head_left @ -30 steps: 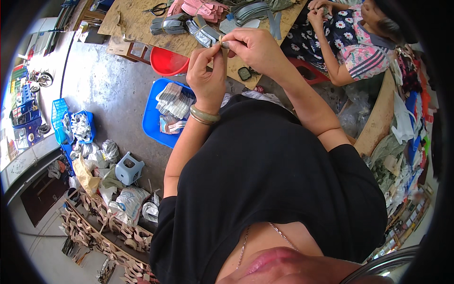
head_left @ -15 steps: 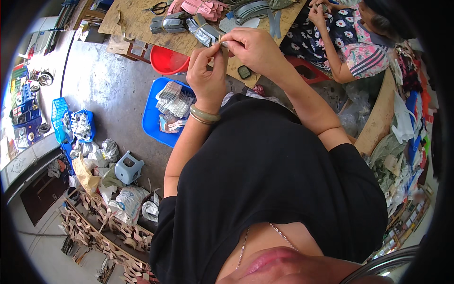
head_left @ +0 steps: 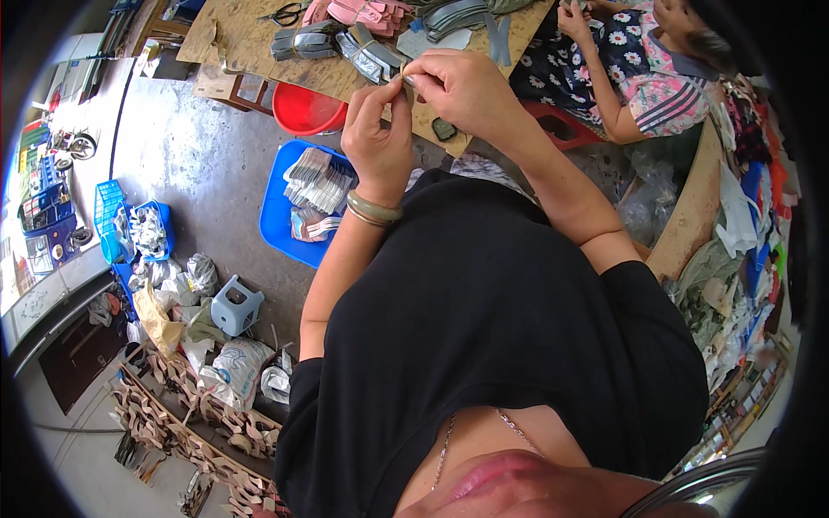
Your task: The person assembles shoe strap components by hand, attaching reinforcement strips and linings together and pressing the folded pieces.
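Observation:
My left hand and my right hand meet over the near edge of the wooden table, fingertips pinched together. Between them is a small, narrow tan strip, mostly covered by the fingers; its exact kind does not show. Just beyond the fingertips lies a banded bundle of grey and silvery strips. To its left is another bundle of dark grey strips. Pink strips are stacked farther back, with grey curved pieces to their right.
Black-handled scissors lie at the table's far left. A red basin and a blue bin holding stacked pieces stand below the table. A co-worker sits at the right. A grey-blue stool and bags are at lower left.
My hands keep nearly the same pinch and place. The co-worker at the right has shifted a little, with the head turned and raised slightly.

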The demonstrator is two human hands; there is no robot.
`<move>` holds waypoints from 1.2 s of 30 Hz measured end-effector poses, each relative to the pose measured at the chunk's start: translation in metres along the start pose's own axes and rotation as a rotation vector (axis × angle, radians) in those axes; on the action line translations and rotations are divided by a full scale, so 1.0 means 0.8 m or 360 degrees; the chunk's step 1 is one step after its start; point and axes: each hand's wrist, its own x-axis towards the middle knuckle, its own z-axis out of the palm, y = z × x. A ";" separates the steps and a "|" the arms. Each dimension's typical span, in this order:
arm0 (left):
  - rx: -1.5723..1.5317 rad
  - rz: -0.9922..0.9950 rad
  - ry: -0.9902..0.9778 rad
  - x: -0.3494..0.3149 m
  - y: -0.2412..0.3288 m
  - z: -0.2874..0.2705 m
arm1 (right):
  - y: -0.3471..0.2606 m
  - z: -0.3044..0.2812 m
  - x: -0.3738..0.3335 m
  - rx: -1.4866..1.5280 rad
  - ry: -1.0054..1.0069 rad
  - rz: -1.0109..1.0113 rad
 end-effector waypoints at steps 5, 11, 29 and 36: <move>-0.0168 -0.0189 -0.0073 0.002 0.002 -0.001 | 0.003 -0.002 -0.002 0.0073 0.0004 0.0062; -0.0315 -0.0369 -0.0106 0.004 0.000 -0.003 | -0.002 -0.005 -0.006 -0.0053 0.0021 0.0005; -0.0452 -0.0606 -0.0181 0.010 -0.011 -0.006 | 0.003 0.000 -0.008 -0.0161 0.0062 -0.0045; -0.0396 -0.0674 -0.0313 0.015 -0.007 -0.012 | 0.005 0.001 -0.007 -0.0198 0.0030 -0.0027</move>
